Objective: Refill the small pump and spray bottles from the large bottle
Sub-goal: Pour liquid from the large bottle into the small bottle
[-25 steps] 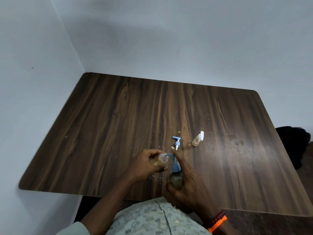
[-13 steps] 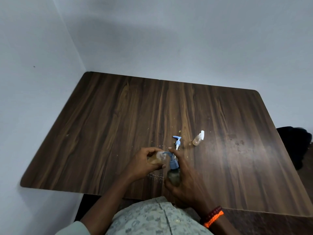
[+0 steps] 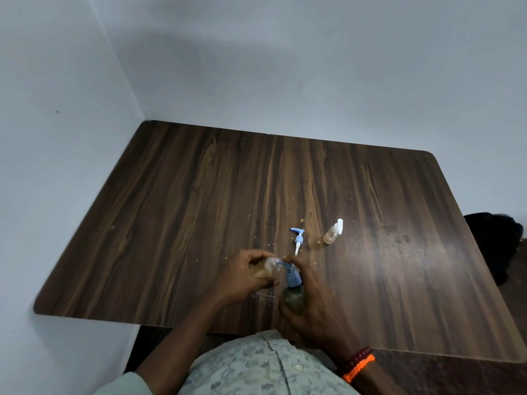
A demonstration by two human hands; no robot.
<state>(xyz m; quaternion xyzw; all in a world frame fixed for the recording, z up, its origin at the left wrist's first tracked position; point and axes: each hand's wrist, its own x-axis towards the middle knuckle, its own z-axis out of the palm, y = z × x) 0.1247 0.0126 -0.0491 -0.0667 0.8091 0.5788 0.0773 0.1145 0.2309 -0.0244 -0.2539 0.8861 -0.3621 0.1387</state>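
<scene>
My right hand (image 3: 310,306) grips the large bottle (image 3: 293,300), dark olive with a blue pump head (image 3: 292,276), and its forefinger lies on top of the pump. The pump's nozzle points into the open mouth of a small clear bottle (image 3: 269,267) of amber liquid, tilted in my left hand (image 3: 245,276). Just beyond, a loose blue and white pump top (image 3: 298,240) lies on the table. To its right lies a small spray bottle (image 3: 333,232) with a white cap and amber liquid, on its side.
The dark wood table (image 3: 199,209) fills a corner between two pale walls. Small crumbs and droplets dot the wood near my hands. A dark object (image 3: 496,243) sits beyond the table's right edge. My patterned shirt covers the near edge.
Both hands and the two bottles have stayed together at the near middle of the table; only the view shifted slightly. The loose pump top and spray bottle have not moved.
</scene>
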